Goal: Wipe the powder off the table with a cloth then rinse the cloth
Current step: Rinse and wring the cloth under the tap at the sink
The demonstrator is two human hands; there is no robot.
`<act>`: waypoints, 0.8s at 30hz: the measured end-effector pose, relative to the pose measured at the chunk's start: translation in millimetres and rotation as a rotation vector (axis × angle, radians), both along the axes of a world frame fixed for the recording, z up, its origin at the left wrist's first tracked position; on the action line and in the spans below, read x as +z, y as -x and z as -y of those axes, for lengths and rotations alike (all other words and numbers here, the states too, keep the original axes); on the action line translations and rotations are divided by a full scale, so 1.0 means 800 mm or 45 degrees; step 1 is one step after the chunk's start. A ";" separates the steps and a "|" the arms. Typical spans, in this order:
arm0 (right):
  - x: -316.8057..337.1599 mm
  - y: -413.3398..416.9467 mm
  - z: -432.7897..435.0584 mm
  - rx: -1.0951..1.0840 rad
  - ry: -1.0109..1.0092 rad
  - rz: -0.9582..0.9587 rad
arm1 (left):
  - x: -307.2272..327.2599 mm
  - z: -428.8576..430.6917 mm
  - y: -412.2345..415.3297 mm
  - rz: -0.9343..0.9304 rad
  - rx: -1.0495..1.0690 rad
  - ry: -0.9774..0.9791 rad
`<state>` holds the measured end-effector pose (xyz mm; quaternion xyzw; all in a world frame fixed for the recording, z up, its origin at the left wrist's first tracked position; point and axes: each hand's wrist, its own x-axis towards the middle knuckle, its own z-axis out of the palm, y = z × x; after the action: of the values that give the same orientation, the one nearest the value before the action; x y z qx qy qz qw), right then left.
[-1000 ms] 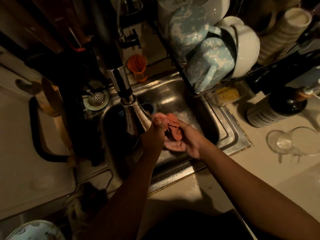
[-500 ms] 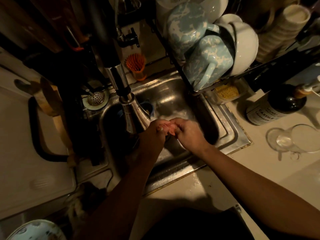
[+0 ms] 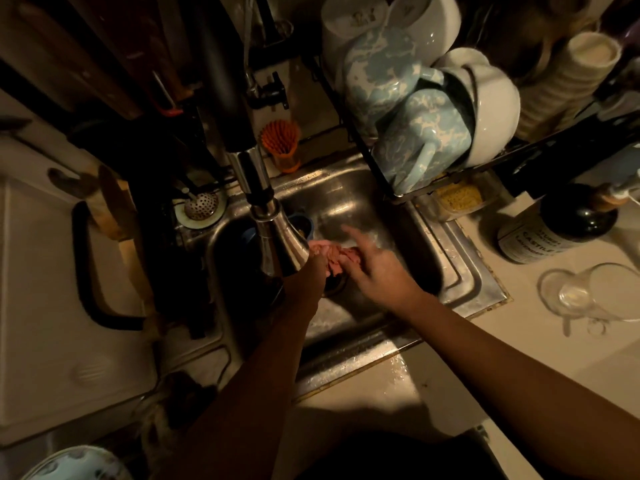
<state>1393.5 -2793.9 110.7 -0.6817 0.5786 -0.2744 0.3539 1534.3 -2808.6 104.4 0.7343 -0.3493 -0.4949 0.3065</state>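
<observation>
A crumpled pink cloth [image 3: 334, 256] is held over the steel sink [image 3: 360, 199], just beside the metal faucet head [image 3: 282, 244]. My left hand [image 3: 310, 271] grips the cloth from the left; its fingers are partly hidden behind the faucet head. To the right of the cloth, my right hand [image 3: 377, 271] has its fingers spread, the index finger pointing up and away. Its thumb side touches the cloth. I cannot tell whether water is running.
A dish rack [image 3: 436, 181] with blue and white mugs and bowls overhangs the sink's right side. An orange brush [image 3: 280, 143] stands behind the sink. A dark soap bottle [image 3: 561, 230] and an overturned glass [image 3: 588, 296] sit on the right counter [image 3: 540, 348]. A stove edge [image 3: 52, 306] lies left.
My right hand, which was closed on the cloth together with the left, has opened and spread its fingers. More of the cloth shows. My left hand stays under the faucet head.
</observation>
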 end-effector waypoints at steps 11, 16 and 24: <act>0.042 0.013 0.003 0.066 -1.274 0.890 | 0.006 -0.028 -0.029 0.313 -0.753 0.390; 0.028 0.002 0.006 -0.078 -1.266 0.916 | 0.014 -0.025 -0.038 0.364 -0.745 0.453; -0.003 -0.018 -0.001 -0.176 -0.284 0.345 | 0.029 -0.029 -0.003 0.073 -0.264 0.371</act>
<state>1408.1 -2792.9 108.2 -0.5537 0.5978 -0.3217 0.4823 1536.5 -2785.1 127.9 0.6561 -0.4997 -0.4468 0.3468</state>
